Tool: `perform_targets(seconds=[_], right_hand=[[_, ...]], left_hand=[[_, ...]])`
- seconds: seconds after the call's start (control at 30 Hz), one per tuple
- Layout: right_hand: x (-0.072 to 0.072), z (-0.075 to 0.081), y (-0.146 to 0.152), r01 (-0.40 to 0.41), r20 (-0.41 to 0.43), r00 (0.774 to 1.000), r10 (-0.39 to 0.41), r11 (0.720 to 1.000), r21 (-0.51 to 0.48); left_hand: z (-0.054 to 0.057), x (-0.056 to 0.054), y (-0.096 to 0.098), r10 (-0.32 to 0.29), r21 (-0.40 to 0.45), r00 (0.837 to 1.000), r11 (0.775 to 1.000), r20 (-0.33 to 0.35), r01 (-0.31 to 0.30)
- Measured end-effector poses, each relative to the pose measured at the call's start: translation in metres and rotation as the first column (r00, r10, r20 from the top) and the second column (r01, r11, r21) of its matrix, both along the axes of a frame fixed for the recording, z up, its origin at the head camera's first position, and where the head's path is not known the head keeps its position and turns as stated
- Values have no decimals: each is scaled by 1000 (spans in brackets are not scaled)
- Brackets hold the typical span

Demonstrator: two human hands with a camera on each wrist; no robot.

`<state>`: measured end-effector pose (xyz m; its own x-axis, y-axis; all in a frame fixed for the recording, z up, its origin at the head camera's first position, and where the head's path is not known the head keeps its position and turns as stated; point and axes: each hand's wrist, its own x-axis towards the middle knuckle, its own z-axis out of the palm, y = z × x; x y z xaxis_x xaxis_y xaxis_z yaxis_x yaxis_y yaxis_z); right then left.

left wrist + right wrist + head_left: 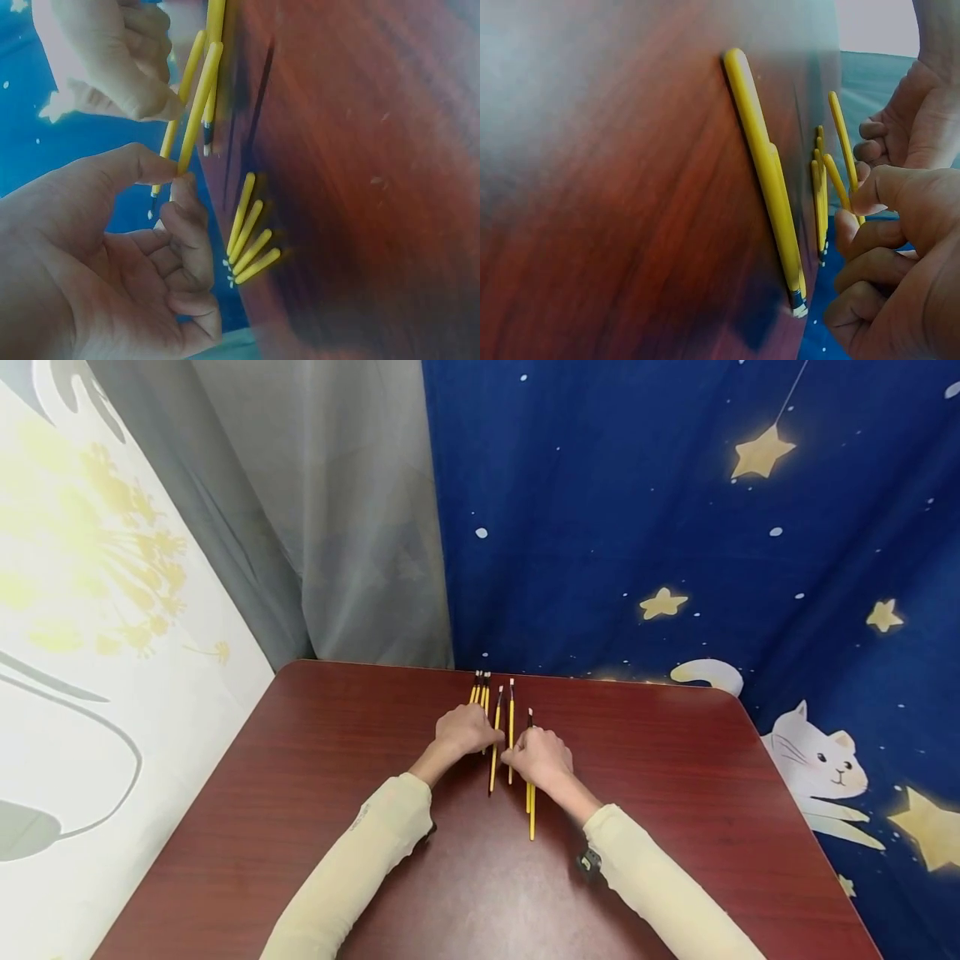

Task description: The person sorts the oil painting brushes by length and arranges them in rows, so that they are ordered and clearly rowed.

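Note:
Between thumb and forefinger, my left hand [463, 729] pinches a slim yellow paintbrush [495, 760], whose handle [201, 101] tilts up off the table in the left wrist view. My right hand [542, 756] pinches a second yellow paintbrush [512, 718] beside it, bristles toward the far edge. The fingers of both hands are close together. Under the right hand lie two more paintbrushes [769, 172], side by side on the table. Several others [251, 225] lie fanned out near the left hand, their pale tips at the far side and partly hidden by that hand in the head view.
The dark red-brown table [315, 810] has rounded far corners. Behind it hang a grey curtain [367, 527] and a blue curtain [585, 527] with stars and a cat. A pale patterned surface [112, 635] stands at the left.

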<state>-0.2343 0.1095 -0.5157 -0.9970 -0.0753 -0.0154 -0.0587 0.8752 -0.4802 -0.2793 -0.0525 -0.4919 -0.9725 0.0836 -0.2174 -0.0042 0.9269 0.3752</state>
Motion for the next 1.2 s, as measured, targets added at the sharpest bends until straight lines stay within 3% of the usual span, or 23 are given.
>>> perform_targets(seconds=[0.23,0.4,0.63,0.9,1.2], right_hand=[[-14,1,-2,20,29,999,-19,999,-34],[-20,1,-4,47,79,996,-40,996,-82],[-30,-1,-6,59,70,996,-53,994,-89],[-44,7,-14,128,79,989,-125,991,-30],[-52,7,-26,128,105,986,-132,991,43]], left_hand=[[6,-15,1,48,-14,998,999,-47,-49],[7,-24,5,70,-3,997,998,-42,-70],[3,-35,6,89,-21,995,996,-33,-90],[1,-45,4,103,-55,993,993,-49,-106],[-1,-57,10,69,-84,996,994,-48,-73]])
